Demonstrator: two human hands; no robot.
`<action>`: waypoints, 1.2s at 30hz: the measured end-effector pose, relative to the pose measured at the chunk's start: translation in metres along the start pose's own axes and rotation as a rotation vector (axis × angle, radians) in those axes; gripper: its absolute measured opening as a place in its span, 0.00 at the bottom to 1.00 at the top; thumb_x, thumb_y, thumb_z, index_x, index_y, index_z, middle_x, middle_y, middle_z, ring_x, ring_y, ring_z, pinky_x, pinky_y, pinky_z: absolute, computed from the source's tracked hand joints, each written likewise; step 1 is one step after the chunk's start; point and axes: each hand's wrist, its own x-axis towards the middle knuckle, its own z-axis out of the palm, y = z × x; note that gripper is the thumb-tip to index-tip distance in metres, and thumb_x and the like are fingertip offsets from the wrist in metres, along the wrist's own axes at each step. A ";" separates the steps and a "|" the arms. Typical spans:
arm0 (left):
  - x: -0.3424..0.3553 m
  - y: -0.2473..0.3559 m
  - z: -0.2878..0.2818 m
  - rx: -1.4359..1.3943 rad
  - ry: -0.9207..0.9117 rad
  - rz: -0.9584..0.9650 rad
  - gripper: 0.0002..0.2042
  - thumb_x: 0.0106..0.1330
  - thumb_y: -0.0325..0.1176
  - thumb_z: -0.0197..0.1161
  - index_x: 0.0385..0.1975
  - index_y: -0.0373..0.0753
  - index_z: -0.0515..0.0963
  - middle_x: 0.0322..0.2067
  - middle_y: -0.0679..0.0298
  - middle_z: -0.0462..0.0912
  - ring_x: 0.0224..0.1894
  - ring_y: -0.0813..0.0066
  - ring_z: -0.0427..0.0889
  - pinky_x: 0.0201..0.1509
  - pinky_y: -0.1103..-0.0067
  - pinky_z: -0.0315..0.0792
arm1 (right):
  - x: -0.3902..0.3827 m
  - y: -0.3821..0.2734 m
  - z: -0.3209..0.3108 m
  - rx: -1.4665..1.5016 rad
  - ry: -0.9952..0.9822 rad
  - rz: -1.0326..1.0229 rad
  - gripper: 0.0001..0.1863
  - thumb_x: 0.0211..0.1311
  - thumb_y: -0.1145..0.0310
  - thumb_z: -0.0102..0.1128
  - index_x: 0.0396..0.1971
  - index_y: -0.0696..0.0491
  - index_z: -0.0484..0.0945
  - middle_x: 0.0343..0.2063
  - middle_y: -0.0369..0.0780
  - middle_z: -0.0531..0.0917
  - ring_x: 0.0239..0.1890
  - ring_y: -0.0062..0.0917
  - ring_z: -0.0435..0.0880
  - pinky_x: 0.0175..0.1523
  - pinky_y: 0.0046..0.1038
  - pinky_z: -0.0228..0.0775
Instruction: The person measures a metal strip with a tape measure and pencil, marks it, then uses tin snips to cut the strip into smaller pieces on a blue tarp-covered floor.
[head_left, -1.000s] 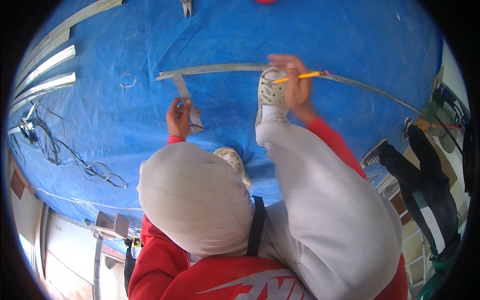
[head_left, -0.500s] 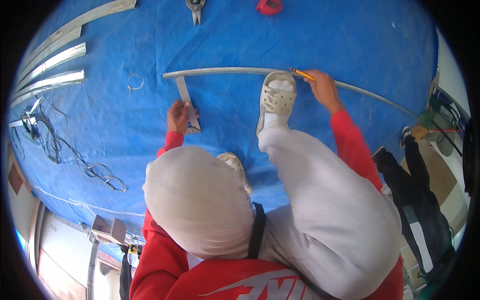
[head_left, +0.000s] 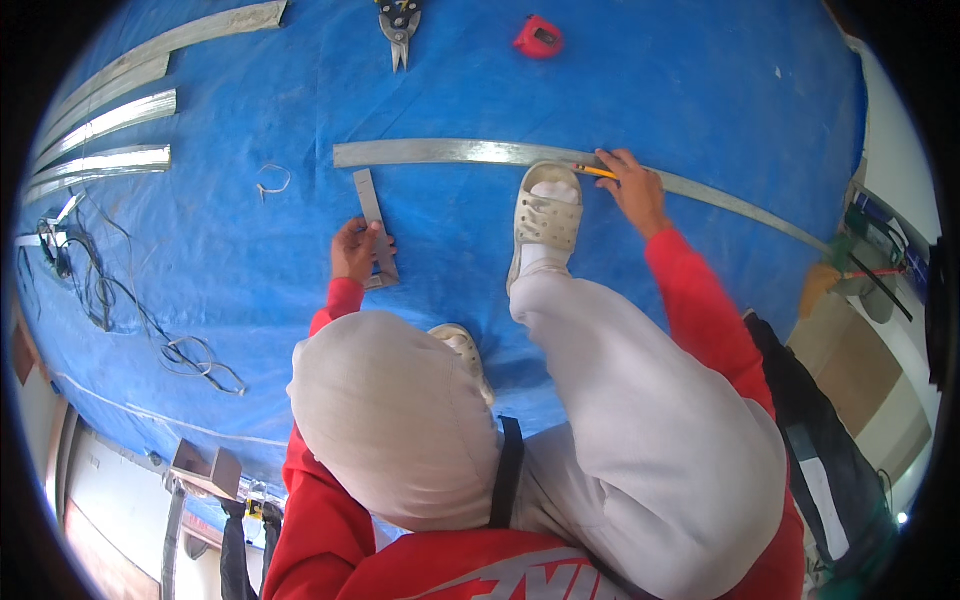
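Note:
A long metal channel (head_left: 450, 151) lies crosswise on the blue sheet, its broad face up. My left hand (head_left: 354, 250) is closed around a metal L-shaped square (head_left: 372, 209), whose upper end sits just short of the channel near its left end. My right hand (head_left: 634, 192) has its fingers at the channel's edge and holds a yellow pencil (head_left: 597, 172), pointing left. Between my hands, the toe of my beige clog (head_left: 547, 215) is at the channel's near edge; whether it presses on it I cannot tell.
Tin snips (head_left: 399, 35) and a red tape measure (head_left: 538, 37) lie beyond the channel. Several metal strips (head_left: 120, 117) are at the far left, above tangled cables (head_left: 110, 290). A person in dark trousers (head_left: 815, 440) is at the right, near a cardboard sheet (head_left: 850, 365).
The channel has turned from a narrow edge to its broad face. The square now stands apart from it, and my right hand has shifted onto the channel's edge with the pencil.

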 end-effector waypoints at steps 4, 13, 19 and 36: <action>-0.001 -0.001 0.000 -0.002 0.001 0.001 0.14 0.74 0.40 0.67 0.45 0.33 0.76 0.32 0.53 0.87 0.31 0.63 0.89 0.36 0.69 0.85 | 0.005 0.015 0.000 -0.071 -0.069 -0.131 0.32 0.60 0.65 0.72 0.66 0.48 0.76 0.54 0.40 0.82 0.45 0.41 0.86 0.48 0.43 0.79; 0.001 0.000 0.000 0.015 0.022 -0.030 0.15 0.74 0.39 0.67 0.45 0.31 0.77 0.31 0.53 0.87 0.30 0.64 0.89 0.33 0.72 0.84 | 0.017 0.013 -0.010 -0.057 -0.048 -0.216 0.26 0.60 0.67 0.70 0.59 0.51 0.79 0.42 0.43 0.85 0.41 0.43 0.87 0.47 0.45 0.78; 0.000 0.000 0.001 0.081 0.027 -0.006 0.17 0.73 0.43 0.69 0.45 0.35 0.77 0.32 0.53 0.87 0.31 0.63 0.89 0.35 0.68 0.85 | 0.020 0.009 -0.016 -0.084 -0.150 -0.175 0.23 0.61 0.68 0.69 0.57 0.52 0.81 0.40 0.43 0.86 0.42 0.42 0.87 0.47 0.45 0.79; -0.030 0.045 0.059 0.079 -0.098 0.126 0.13 0.75 0.36 0.66 0.42 0.29 0.79 0.30 0.56 0.86 0.32 0.70 0.88 0.37 0.72 0.84 | 0.016 0.000 0.003 0.135 -0.019 -0.153 0.10 0.64 0.69 0.64 0.45 0.51 0.84 0.37 0.41 0.87 0.41 0.44 0.86 0.44 0.45 0.77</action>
